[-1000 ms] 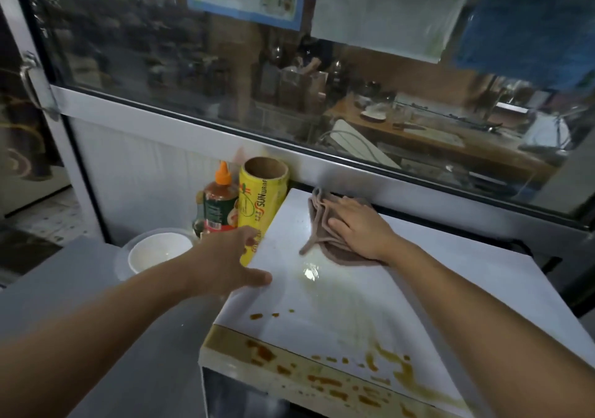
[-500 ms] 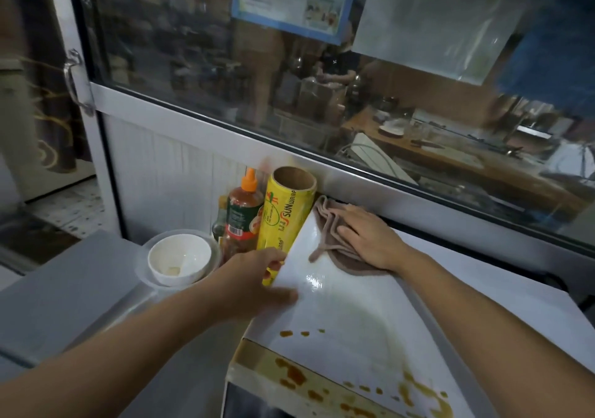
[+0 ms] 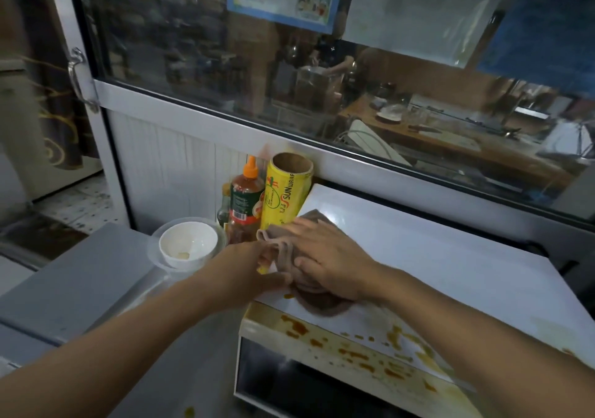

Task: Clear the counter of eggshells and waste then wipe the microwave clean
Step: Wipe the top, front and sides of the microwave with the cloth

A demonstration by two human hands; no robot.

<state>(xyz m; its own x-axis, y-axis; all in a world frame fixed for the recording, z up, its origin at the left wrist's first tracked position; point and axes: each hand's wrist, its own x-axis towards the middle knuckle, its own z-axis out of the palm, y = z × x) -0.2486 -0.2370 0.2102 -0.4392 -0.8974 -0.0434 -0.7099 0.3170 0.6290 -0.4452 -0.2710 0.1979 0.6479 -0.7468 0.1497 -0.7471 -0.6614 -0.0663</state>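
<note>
**Cloth pressed on the stained microwave top**

While orange-brown sauce stains dotted its front edge, the white boxy microwave stood on the grey table. Right hand lay flat, fingers straight, pressing a crumpled brown cloth near the top's left edge. Left hand touched the cloth's edge; its grip could not be told.

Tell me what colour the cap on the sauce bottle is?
Orange. The sauce bottle's cap shows best in the head view, beside the yellow cling wrap roll.

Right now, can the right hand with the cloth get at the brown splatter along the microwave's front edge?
Probably yes. The right hand presses the cloth on the microwave top, just behind the splatter; nothing lies between them.
</note>
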